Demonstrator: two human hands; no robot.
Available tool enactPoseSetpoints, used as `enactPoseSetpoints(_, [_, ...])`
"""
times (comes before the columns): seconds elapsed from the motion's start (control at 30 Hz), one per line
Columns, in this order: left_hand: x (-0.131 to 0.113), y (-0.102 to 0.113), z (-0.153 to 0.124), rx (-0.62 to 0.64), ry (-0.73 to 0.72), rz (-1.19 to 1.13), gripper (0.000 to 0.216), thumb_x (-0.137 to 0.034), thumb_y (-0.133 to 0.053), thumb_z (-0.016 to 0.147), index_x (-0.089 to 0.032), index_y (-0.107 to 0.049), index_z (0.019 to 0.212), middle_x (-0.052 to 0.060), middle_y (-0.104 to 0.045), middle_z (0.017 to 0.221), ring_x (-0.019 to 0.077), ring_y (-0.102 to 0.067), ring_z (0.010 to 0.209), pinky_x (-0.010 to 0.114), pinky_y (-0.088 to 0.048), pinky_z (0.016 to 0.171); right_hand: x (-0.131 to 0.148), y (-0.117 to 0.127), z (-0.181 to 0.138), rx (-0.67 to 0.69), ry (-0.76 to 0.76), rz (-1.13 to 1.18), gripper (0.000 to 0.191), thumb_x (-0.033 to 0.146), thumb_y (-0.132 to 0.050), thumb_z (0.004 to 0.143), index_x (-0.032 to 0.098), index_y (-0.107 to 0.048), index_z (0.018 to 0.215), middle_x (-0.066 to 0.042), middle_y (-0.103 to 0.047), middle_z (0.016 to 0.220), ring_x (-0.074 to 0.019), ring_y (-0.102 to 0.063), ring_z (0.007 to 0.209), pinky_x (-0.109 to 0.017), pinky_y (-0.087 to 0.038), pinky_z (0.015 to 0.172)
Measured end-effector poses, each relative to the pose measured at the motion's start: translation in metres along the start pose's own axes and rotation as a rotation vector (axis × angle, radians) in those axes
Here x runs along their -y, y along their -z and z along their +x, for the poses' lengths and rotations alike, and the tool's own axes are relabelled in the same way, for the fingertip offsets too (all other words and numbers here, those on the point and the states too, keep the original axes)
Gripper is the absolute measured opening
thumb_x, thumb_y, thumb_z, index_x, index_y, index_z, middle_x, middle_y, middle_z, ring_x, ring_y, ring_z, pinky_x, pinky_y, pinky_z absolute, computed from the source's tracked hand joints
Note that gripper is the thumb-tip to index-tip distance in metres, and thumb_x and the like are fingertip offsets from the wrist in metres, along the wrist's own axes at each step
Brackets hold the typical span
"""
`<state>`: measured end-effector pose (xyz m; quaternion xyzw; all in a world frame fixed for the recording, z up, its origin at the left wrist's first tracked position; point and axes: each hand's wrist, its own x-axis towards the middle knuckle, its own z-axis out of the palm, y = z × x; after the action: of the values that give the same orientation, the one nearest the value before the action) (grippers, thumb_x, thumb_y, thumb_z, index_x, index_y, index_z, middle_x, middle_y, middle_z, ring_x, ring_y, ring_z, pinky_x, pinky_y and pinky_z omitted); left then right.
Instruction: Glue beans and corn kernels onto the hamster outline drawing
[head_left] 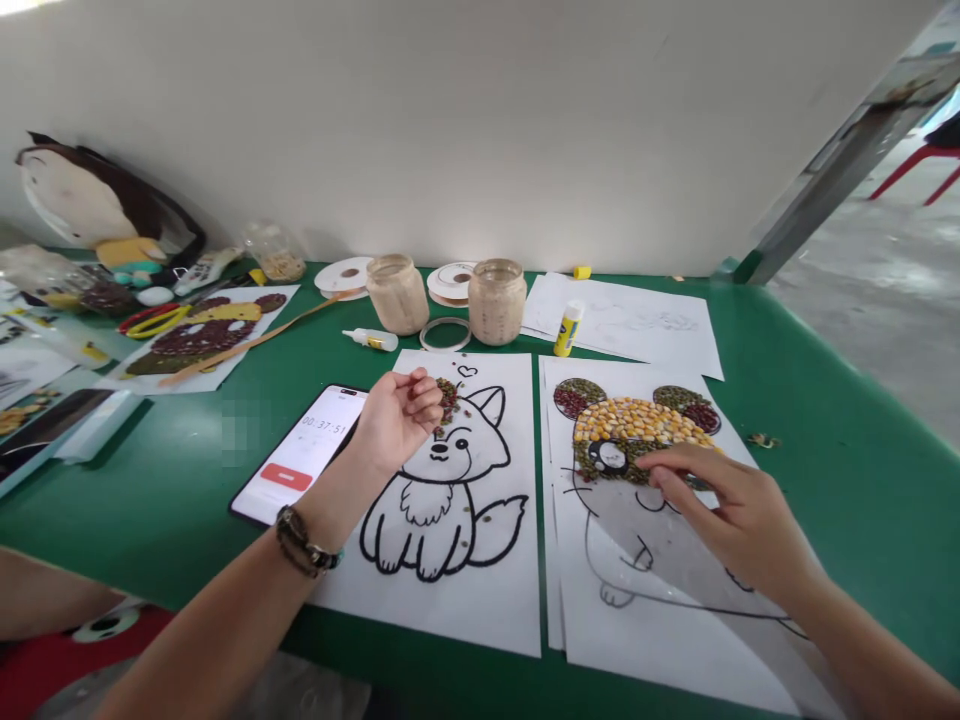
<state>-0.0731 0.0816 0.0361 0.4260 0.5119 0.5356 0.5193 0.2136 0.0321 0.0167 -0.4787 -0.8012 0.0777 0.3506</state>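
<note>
My left hand (pixel 396 420) is curled, palm turned up, over the upper left of a fox drawing (pixel 431 540). Whatever its fingers hold is hidden. Green and dark red beans (pixel 448 398) lie on the fox's head beside these fingers. On the right, my right hand (pixel 724 505) pinches at the face of a hamster drawing (pixel 630 560), its fingertips at a band of green beans (pixel 631 470) next to the drawn eye. Anything in the pinch is too small to make out. Yellow corn kernels (pixel 637 418) cover the hamster's forehead, and green and red beans fill its ears.
A phone (pixel 300 455) showing a timer lies left of the fox sheet. Behind stand two jars (pixel 397 293), a glue stick (pixel 568 328), a small glue bottle (pixel 371 339) and ribbon spools (pixel 345 275). Scissors (pixel 154 320) and a bean-covered picture (pixel 202 340) are at left.
</note>
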Motion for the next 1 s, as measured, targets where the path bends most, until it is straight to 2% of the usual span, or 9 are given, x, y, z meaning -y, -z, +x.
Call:
enactPoseSetpoints(0.07, [0.005, 0.000, 0.000, 0.004, -0.020, 0.089, 0.031, -0.006, -0.025, 0.075, -0.022, -0.028, 0.049, -0.009, -0.016, 0.045, 0.0074, -0.013, 0.033, 0.020, -0.021, 0.033, 0.001, 0.001, 0.000, 0.002, 0.030, -0.003, 0.016, 0.024, -0.045, 0.082, 0.025, -0.060, 0.078, -0.002, -0.068, 0.068, -0.0131, -0.063, 0.057, -0.021, -0.048, 0.044])
enactPoseSetpoints(0.17, [0.008, 0.008, -0.001, 0.012, -0.105, 0.296, 0.023, -0.014, -0.043, 0.075, -0.021, -0.048, 0.053, -0.009, -0.020, 0.041, 0.0088, -0.020, 0.033, 0.021, -0.023, 0.036, 0.001, 0.001, 0.000, -0.002, 0.068, -0.009, 0.015, 0.022, -0.046, 0.082, 0.026, -0.060, 0.079, -0.002, -0.068, 0.067, -0.0128, -0.063, 0.056, -0.020, -0.047, 0.042])
enactPoseSetpoints(0.23, [0.008, 0.018, 0.000, -0.003, -0.198, 0.465, 0.009, -0.013, -0.059, 0.067, -0.021, -0.061, 0.066, -0.007, -0.035, 0.044, 0.0107, -0.033, 0.040, 0.022, -0.029, 0.043, 0.001, 0.001, 0.000, -0.007, 0.099, -0.015, 0.015, 0.020, -0.047, 0.081, 0.026, -0.060, 0.081, -0.002, -0.067, 0.067, -0.0126, -0.063, 0.057, -0.020, -0.047, 0.043])
enactPoseSetpoints(0.3, [0.008, 0.028, 0.001, -0.009, -0.285, 0.633, 0.014, -0.013, -0.063, 0.063, -0.024, -0.065, 0.072, -0.003, -0.053, 0.058, 0.0139, -0.045, 0.052, 0.022, -0.033, 0.051, 0.001, 0.000, -0.001, -0.010, 0.127, -0.023, 0.015, 0.018, -0.047, 0.081, 0.026, -0.059, 0.082, -0.002, -0.068, 0.069, -0.0126, -0.063, 0.058, -0.021, -0.049, 0.045])
enactPoseSetpoints(0.4, [0.010, 0.038, 0.004, 0.072, -0.338, 0.867, 0.008, -0.019, -0.064, 0.064, -0.025, -0.067, 0.068, 0.001, -0.064, 0.074, 0.0187, -0.054, 0.065, 0.025, -0.037, 0.060, 0.000, 0.000, -0.002, 0.005, 0.145, -0.034, 0.015, 0.018, -0.047, 0.081, 0.026, -0.059, 0.083, -0.002, -0.068, 0.070, -0.0129, -0.064, 0.059, -0.021, -0.049, 0.047])
enactPoseSetpoints(0.5, [0.015, 0.038, 0.006, 0.177, -0.339, 1.054, 0.005, -0.024, -0.063, 0.066, -0.025, -0.068, 0.068, 0.002, -0.067, 0.077, 0.0216, -0.058, 0.071, 0.027, -0.039, 0.063, 0.000, 0.000, -0.002, 0.025, 0.156, -0.049, 0.016, 0.018, -0.046, 0.081, 0.026, -0.060, 0.082, -0.002, -0.068, 0.070, -0.0131, -0.064, 0.059, -0.021, -0.048, 0.045])
enactPoseSetpoints(0.63, [0.017, 0.034, 0.004, 0.257, -0.317, 1.237, 0.014, -0.024, -0.057, 0.073, -0.022, -0.067, 0.082, 0.005, -0.068, 0.087, 0.0234, -0.060, 0.079, 0.029, -0.040, 0.066, 0.002, 0.002, 0.001, 0.022, 0.193, -0.088, 0.015, 0.018, -0.046, 0.082, 0.023, -0.060, 0.080, -0.001, -0.068, 0.067, -0.0117, -0.064, 0.056, -0.018, -0.046, 0.041])
enactPoseSetpoints(0.8, [0.015, 0.031, 0.000, 0.249, -0.269, 1.375, 0.021, -0.022, -0.051, 0.078, -0.017, -0.064, 0.093, 0.010, -0.067, 0.093, 0.0264, -0.060, 0.083, 0.032, -0.040, 0.067, 0.003, 0.002, 0.002, 0.041, 0.202, -0.101, 0.016, 0.017, -0.045, 0.082, 0.019, -0.061, 0.079, -0.003, -0.068, 0.067, -0.0115, -0.064, 0.056, -0.016, -0.047, 0.042])
enactPoseSetpoints(1.0, [0.016, 0.030, 0.000, 0.199, -0.241, 1.335, 0.013, -0.021, -0.053, 0.077, -0.018, -0.064, 0.084, 0.008, -0.066, 0.087, 0.0246, -0.058, 0.078, 0.030, -0.036, 0.064, 0.002, 0.002, 0.001, 0.062, 0.219, -0.115, 0.017, 0.017, -0.044, 0.083, 0.018, -0.060, 0.079, -0.004, -0.068, 0.068, -0.0117, -0.064, 0.057, -0.017, -0.048, 0.042])
